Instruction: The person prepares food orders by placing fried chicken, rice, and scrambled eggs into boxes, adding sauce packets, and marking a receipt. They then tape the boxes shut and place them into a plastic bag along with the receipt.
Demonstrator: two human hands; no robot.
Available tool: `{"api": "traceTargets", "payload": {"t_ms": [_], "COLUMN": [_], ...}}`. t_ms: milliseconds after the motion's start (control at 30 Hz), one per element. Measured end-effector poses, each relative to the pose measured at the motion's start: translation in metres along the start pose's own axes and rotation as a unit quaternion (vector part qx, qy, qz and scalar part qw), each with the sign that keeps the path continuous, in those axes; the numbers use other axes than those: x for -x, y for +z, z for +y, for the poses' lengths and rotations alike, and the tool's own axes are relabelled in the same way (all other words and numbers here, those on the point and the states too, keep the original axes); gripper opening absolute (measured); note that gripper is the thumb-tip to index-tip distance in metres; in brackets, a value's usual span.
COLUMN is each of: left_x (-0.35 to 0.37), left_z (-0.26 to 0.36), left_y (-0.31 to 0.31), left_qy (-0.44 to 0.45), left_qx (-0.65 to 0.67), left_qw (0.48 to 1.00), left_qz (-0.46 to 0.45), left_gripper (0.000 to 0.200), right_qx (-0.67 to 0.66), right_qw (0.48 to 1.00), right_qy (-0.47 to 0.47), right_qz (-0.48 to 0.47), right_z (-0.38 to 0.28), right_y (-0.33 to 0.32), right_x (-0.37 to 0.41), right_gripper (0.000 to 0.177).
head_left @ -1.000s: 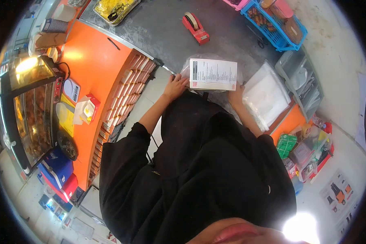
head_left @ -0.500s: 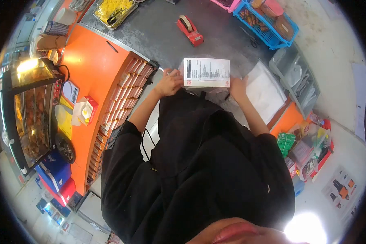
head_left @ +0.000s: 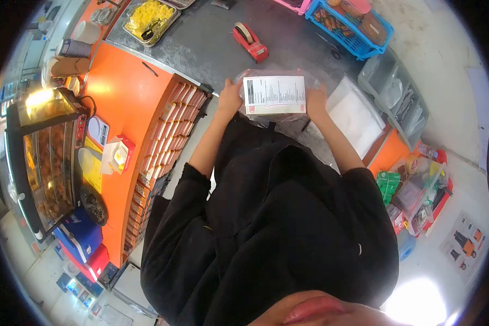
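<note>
Grey tabletop (head_left: 201, 38) below — left hand (head_left: 231, 98) and right hand (head_left: 316, 100) fingers grip the bagged box (head_left: 274, 95) by its sides (probably light, slippery plastic).

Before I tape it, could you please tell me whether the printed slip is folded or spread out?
Spread out: the slip lies flat, print up, on the bagged package held between left hand and right hand.

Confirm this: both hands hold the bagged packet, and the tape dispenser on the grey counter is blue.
Wrong colour: the head view shows the tape dispenser is red. It does sit on the grey counter, and the left hand and right hand hold the bagged packet.
</note>
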State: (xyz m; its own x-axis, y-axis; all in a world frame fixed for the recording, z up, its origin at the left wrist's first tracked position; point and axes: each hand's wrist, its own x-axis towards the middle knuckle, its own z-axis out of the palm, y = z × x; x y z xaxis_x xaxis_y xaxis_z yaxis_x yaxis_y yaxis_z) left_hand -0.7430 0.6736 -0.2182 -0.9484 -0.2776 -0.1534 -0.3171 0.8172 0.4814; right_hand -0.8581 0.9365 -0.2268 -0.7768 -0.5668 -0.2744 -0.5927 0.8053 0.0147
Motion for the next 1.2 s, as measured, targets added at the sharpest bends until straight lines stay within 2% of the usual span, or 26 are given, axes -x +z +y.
{"api": "traceTargets", "payload": {"t_ms": [33,67,100,133,167,233,267,300,333,367,467,533,567,633,700,800,867,933,1000,1033,1067,1100,1133,1167,1200], "left_x": [0.003,0.007,0.011,0.016,0.024,0.035,0.044,0.049,0.05,0.05,0.042,0.04,0.04,0.045,0.05,0.052,0.051,0.049,0.05,0.05,0.049,0.045,0.041,0.038,0.037], "left_z": [-0.006,-0.017,-0.022,-0.025,-0.025,-0.015,-0.002,0.004,0.004,0.003,0.008,0.024,0.032,0.045,0.049,0.052,0.057,0.058,0.06,0.066,0.07,0.069,0.068,0.069,0.073], "left_y": [-0.001,0.001,0.002,0.006,0.007,0.006,0.006,0.007,0.005,0.002,-0.028,-0.069,-0.083,-0.104,-0.115,-0.124,-0.13,-0.127,-0.125,-0.134,-0.143,-0.148,-0.154,-0.16,-0.166], "left_qy": [0.002,0.033,0.065,0.068,0.067,0.071,0.026,-0.021,-0.039,-0.038,-0.028,-0.026,-0.024,0.016,0.044,0.067,0.09,0.114,0.151,0.144,0.132,0.152,0.121,0.088,0.101], "left_qx": [-0.002,0.009,0.02,0.018,0.002,-0.015,0.019,0.052,0.07,0.069,0.076,0.088,0.087,0.062,0.058,0.089,0.081,0.049,0.068,0.027,-0.019,-0.019,-0.009,-0.003,-0.009], "left_qw": [1.0,0.998,0.993,0.994,0.993,0.991,0.994,0.993,0.994,0.995,0.996,0.996,0.996,0.998,0.997,0.992,0.992,0.992,0.986,0.989,0.989,0.986,0.985,0.983,0.982], "left_qz": [-0.003,0.045,0.092,0.087,0.098,0.111,0.108,0.103,0.068,0.067,0.023,-0.007,-0.006,-0.01,-0.009,-0.054,-0.019,0.013,0.035,-0.016,-0.064,-0.07,-0.119,-0.163,-0.16], "left_gripper": [0.055,0.059,0.064,0.064,0.068,0.073,0.072,0.071,0.074,0.074,0.074,0.079,0.079,0.074,0.071,0.061,0.064,0.06,0.055,0.054,0.053,0.053,0.05,0.048,0.048], "right_qx": [-0.017,-0.02,-0.018,-0.017,-0.019,0.017,0.016,0.024,0.032,0.03,0.01,-0.005,-0.006,0.015,0.022,0.026,0.022,-0.025,-0.041,-0.034,-0.107,-0.176,-0.175,-0.394,-0.592], "right_qw": [0.998,0.998,0.999,0.995,0.994,0.994,0.994,0.99,0.983,0.983,0.989,0.995,0.994,0.994,0.994,0.994,0.991,0.989,0.992,0.996,0.989,0.969,0.969,0.908,0.791], "right_qy": [0.003,0.005,0.043,0.081,0.085,0.044,0.047,0.033,0.018,0.019,0.062,0.103,0.104,0.106,0.103,0.107,0.126,0.107,0.088,0.071,0.012,-0.054,-0.041,0.047,0.125], "right_qz": [0.055,0.054,-0.005,-0.063,-0.064,0.094,0.096,0.138,0.18,0.179,0.131,0.01,0.013,0.032,0.027,-0.004,-0.024,0.097,0.078,0.036,0.099,0.164,0.17,0.134,0.093], "right_z": [0.0,-0.003,-0.008,-0.01,-0.008,-0.001,-0.001,-0.003,-0.004,-0.006,-0.013,-0.016,-0.016,-0.015,-0.018,-0.03,-0.039,-0.041,-0.042,-0.04,-0.029,-0.018,-0.003,0.019,0.043], "right_y": [0.0,-0.012,-0.032,-0.042,-0.026,0.016,0.017,0.017,0.018,0.01,-0.049,-0.091,-0.1,-0.113,-0.138,-0.165,-0.168,-0.159,-0.165,-0.174,-0.179,-0.184,-0.192,-0.204,-0.211], "right_x": [0.007,0.014,0.02,0.025,0.029,0.034,0.035,0.04,0.042,0.043,0.04,0.043,0.046,0.053,0.065,0.076,0.076,0.075,0.078,0.08,0.088,0.092,0.094,0.089,0.084], "right_gripper": [0.051,0.051,0.052,0.053,0.053,0.058,0.058,0.063,0.068,0.068,0.072,0.063,0.063,0.076,0.077,0.077,0.077,0.06,0.05,0.042,0.036,0.03,0.03,0.028,0.026]}}
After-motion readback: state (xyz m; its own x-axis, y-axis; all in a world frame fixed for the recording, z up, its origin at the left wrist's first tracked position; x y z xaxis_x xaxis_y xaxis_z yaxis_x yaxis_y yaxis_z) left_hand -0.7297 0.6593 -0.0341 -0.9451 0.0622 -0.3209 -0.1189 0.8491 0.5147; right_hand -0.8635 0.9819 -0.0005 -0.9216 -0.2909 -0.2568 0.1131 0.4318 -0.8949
